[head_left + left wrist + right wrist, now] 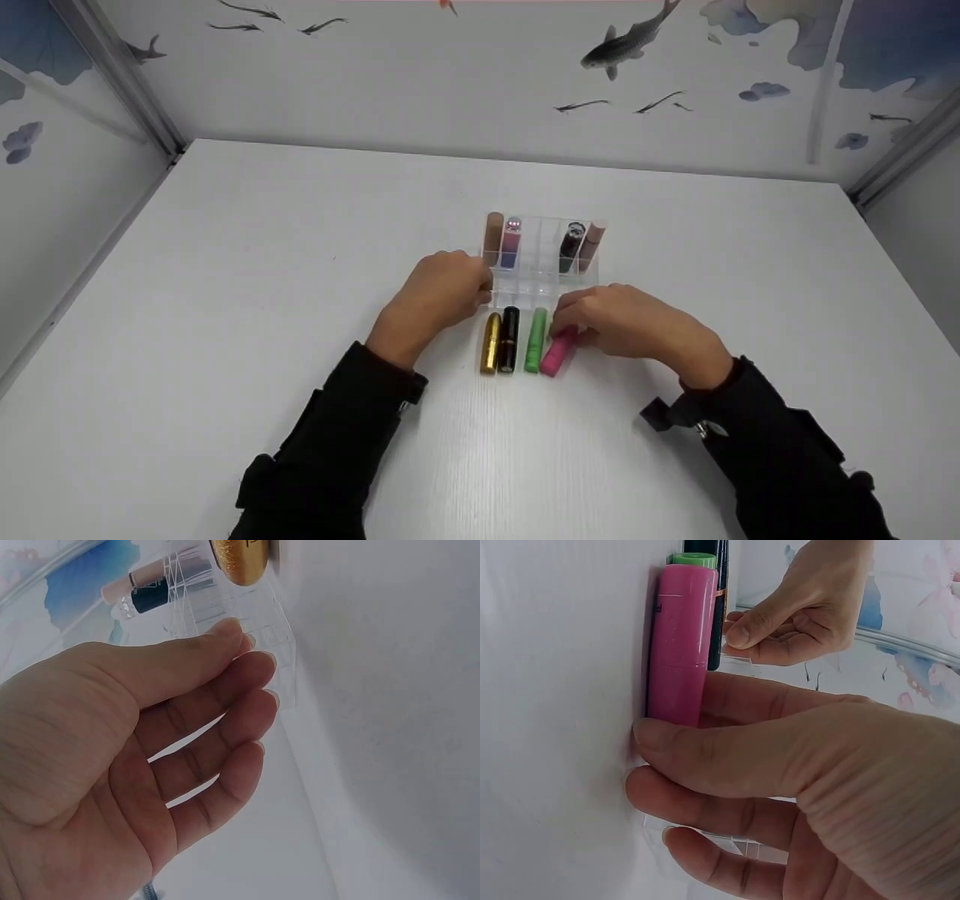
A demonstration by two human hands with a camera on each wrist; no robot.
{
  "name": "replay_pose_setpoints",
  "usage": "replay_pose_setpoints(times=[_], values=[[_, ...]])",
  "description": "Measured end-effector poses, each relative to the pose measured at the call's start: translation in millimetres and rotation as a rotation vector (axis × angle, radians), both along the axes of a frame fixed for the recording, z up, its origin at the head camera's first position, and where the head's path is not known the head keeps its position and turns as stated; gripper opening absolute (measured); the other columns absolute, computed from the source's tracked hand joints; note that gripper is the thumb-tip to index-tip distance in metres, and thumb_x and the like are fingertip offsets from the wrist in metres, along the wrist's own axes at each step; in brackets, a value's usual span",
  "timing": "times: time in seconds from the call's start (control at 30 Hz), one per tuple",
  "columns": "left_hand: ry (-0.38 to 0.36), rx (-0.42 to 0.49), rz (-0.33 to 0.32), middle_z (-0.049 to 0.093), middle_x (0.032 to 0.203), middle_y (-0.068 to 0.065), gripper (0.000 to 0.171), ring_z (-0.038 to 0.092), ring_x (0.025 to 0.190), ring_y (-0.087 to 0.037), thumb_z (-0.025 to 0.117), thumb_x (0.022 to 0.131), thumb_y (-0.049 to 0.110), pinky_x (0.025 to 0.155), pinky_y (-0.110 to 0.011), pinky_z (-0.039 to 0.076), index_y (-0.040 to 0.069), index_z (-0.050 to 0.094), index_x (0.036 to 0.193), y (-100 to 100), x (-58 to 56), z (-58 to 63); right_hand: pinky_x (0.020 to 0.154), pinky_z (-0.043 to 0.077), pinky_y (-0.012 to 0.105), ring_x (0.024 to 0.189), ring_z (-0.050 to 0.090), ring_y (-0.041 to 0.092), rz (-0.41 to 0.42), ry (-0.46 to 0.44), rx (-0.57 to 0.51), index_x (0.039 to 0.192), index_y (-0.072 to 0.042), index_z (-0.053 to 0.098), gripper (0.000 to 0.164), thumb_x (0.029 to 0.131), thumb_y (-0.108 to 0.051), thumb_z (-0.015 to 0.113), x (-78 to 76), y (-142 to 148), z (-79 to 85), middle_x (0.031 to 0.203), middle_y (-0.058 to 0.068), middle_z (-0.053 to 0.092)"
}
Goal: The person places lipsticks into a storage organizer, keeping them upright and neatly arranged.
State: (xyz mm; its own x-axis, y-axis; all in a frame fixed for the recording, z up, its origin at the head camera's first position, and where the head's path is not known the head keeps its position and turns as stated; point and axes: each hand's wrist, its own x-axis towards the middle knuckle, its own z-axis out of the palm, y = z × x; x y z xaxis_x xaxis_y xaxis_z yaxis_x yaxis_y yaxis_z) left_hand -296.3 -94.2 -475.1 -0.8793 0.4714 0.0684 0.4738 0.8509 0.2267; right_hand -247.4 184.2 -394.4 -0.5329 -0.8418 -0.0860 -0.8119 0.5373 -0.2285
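Note:
In the head view my right hand (630, 322) grips a pink lipstick tube (559, 352) lying on the table; the right wrist view shows thumb and forefinger at one end of it. My left hand (442, 289) pinches the near left edge of a clear divided organizer (540, 285). Between my hands, in front of that organizer, lie a gold bullet-shaped tube (490, 343), a black tube (509, 339) with a gold band and a green tube (536, 341). The gold tube (244, 559) shows just beyond my left fingertips in the left wrist view.
The organizer's back row holds a brown tube (493, 238) and a pink-and-blue tube (511, 241) at left. At right stand a black tube with a silvery top (571, 246) and a pale pink tube (592, 246). Panels painted with fish (622, 49) border the white table (225, 300).

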Motion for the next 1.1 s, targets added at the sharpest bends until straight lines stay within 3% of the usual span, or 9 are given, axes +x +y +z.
replay_pose_setpoints(times=[0.2,0.3,0.47,0.57,0.6,0.73,0.83,0.97,1.1], values=[[-0.020,-0.006,0.010,0.085,0.095,-0.011,0.014,0.069,0.082,-0.028,0.085,0.108,0.021,0.080,-0.048,0.060,0.008,0.090,0.107,4.6,22.6,36.6,0.095,0.070,0.050,0.106,0.083,0.026,-0.004,-0.009,-0.002,0.115,-0.009,0.090,0.028,0.098,0.012,0.082,0.0,-0.5,0.6,0.117,0.008,0.088],[-0.022,0.019,0.012,0.084,0.094,-0.010,0.012,0.065,0.080,-0.026,0.086,0.107,0.021,0.079,-0.045,0.057,0.010,0.091,0.106,2.8,15.0,25.3,0.096,0.070,0.049,0.105,0.082,0.025,-0.008,-0.015,-0.002,0.114,-0.010,0.090,0.029,0.098,0.013,0.082,0.1,-0.6,1.1,0.116,0.008,0.087],[-0.035,0.032,0.011,0.086,0.098,-0.009,0.013,0.071,0.085,-0.028,0.086,0.107,0.024,0.083,-0.044,0.060,0.012,0.092,0.107,0.1,6.6,14.6,0.095,0.069,0.050,0.102,0.080,0.024,-0.017,-0.028,0.008,0.114,-0.010,0.090,0.029,0.098,0.013,0.081,-0.2,-0.6,2.0,0.114,0.007,0.086],[-0.031,0.031,-0.001,0.086,0.097,-0.009,0.014,0.074,0.086,-0.029,0.085,0.107,0.024,0.083,-0.047,0.062,0.012,0.092,0.106,0.6,12.7,24.7,0.094,0.069,0.049,0.100,0.079,0.023,-0.019,-0.029,0.010,0.113,-0.011,0.090,0.030,0.098,0.013,0.082,-0.7,-0.3,2.1,0.112,0.007,0.086],[-0.008,0.030,-0.007,0.085,0.095,-0.010,0.012,0.073,0.083,-0.029,0.086,0.106,0.022,0.080,-0.047,0.061,0.011,0.091,0.104,1.2,15.3,27.7,0.094,0.069,0.049,0.099,0.079,0.023,-0.017,-0.029,0.009,0.113,-0.011,0.090,0.030,0.097,0.014,0.082,-0.9,-0.2,2.0,0.111,0.007,0.086],[-0.035,0.015,0.000,0.085,0.094,-0.014,0.011,0.066,0.080,-0.029,0.083,0.106,0.011,0.080,-0.049,0.060,0.004,0.090,0.103,4.7,28.3,47.8,0.091,0.069,0.048,0.097,0.078,0.024,-0.013,-0.025,-0.002,0.110,-0.013,0.089,0.034,0.096,0.017,0.079,-1.1,0.8,1.2,0.108,0.005,0.085],[-0.039,0.020,0.011,0.084,0.092,-0.013,0.011,0.060,0.078,-0.026,0.083,0.106,0.012,0.077,-0.047,0.057,0.005,0.090,0.101,3.7,24.4,40.7,0.090,0.068,0.047,0.097,0.078,0.024,-0.013,-0.029,-0.005,0.110,-0.014,0.089,0.037,0.095,0.018,0.077,-1.2,1.4,0.8,0.108,0.004,0.085],[-0.020,0.024,0.011,0.083,0.091,-0.007,0.012,0.061,0.079,-0.024,0.086,0.106,0.022,0.075,-0.043,0.054,0.012,0.090,0.102,0.3,2.7,7.0,0.093,0.069,0.050,0.098,0.079,0.025,-0.020,-0.045,0.000,0.112,-0.013,0.090,0.036,0.096,0.016,0.078,-1.2,2.2,1.9,0.111,0.005,0.086],[0.000,-0.010,-0.002,0.081,0.092,-0.002,0.014,0.064,0.081,-0.023,0.085,0.108,0.031,0.074,-0.043,0.055,0.018,0.091,0.107,-1.8,-12.8,-13.6,0.095,0.069,0.051,0.100,0.080,0.025,-0.023,-0.054,-0.005,0.115,-0.012,0.090,0.032,0.097,0.014,0.081,-0.7,3.7,4.6,0.112,0.006,0.086]])
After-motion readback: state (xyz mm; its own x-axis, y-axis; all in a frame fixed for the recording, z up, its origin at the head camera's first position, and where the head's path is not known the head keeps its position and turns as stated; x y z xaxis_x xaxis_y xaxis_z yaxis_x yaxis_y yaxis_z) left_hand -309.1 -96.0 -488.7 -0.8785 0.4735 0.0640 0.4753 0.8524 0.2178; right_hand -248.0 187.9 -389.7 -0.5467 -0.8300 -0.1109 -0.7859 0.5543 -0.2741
